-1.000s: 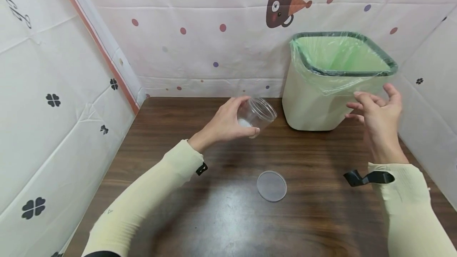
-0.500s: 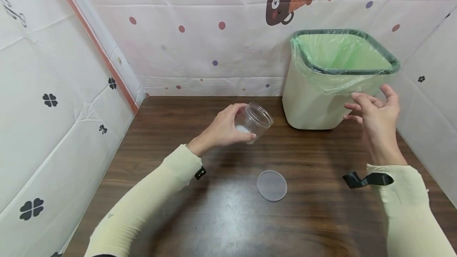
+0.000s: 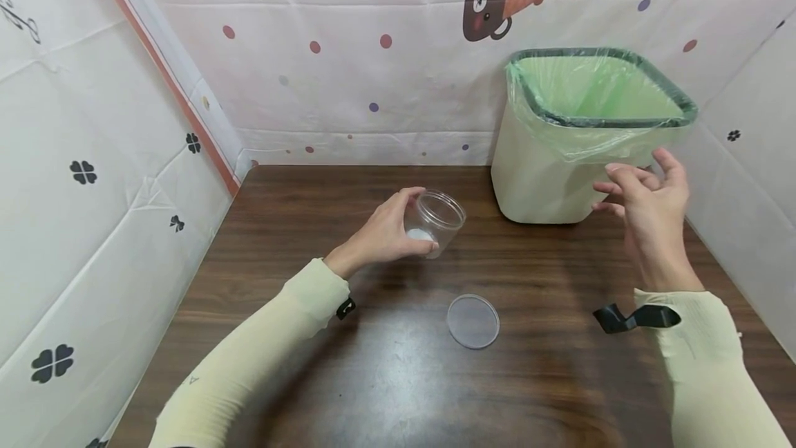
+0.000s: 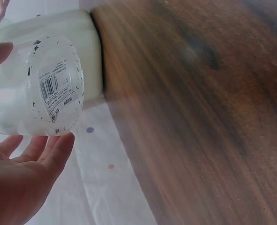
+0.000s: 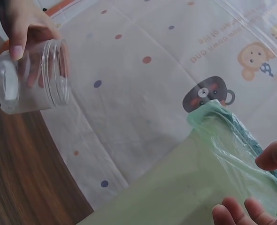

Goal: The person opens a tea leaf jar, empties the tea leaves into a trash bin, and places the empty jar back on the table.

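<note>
My left hand (image 3: 388,230) grips a clear, lidless plastic jar (image 3: 443,232) above the table, thumb on the near side and fingers round the far side. The jar leans, its mouth up and to the right. In the left wrist view, a white barcode label (image 4: 56,89) shows on its base, with dark specks round the edge. A round translucent lid (image 3: 473,321) lies flat on the table in front of the jar. My right hand (image 3: 653,206) hangs in the air before the bin, fingers loosely bent, holding nothing I can see.
A pale green bin (image 3: 547,185) stands at the back right, lined with a thin green bag (image 3: 575,144) under a dark green rim (image 3: 622,123). Patterned white cloth (image 3: 311,88) walls the dark wooden table (image 3: 298,206) at the back and sides.
My left hand has lowered the jar and brought it slightly left, tipping it nearer upright. The right hand has shifted a little left. Lid and bin stay put.
</note>
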Available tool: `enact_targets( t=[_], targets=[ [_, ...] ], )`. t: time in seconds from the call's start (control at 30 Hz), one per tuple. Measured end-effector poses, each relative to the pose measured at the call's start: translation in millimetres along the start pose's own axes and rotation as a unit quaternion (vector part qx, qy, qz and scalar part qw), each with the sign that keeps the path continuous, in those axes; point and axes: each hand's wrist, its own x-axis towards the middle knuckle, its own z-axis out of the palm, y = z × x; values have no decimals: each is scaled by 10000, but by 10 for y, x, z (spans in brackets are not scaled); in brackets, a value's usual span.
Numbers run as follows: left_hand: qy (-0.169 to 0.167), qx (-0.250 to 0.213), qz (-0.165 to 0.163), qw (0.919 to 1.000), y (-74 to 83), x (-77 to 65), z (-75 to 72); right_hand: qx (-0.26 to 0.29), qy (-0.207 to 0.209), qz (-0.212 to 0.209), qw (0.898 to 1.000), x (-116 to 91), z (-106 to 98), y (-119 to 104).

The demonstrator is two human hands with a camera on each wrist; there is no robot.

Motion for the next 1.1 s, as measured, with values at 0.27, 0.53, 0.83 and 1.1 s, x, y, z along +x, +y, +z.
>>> enact_targets(
  t=[0.27, 0.53, 0.83, 1.1],
  targets=[
    [-194, 243, -191, 9993, -54, -32, 60, -98, -59, -65, 9999, -43, 35, 24],
    [-320, 361, -493, 9976, -148, -81, 135, -337, -183, -91, 9992, -103, 22, 77],
    [-426, 297, -527, 9973, -255, -92, 192, -223, -331, -146, 9991, -153, 50, 138],
    [-555, 325, -687, 9956, -331, -123, 234, -488, -425, -170, 9978, -209, 50, 190]
  ],
)
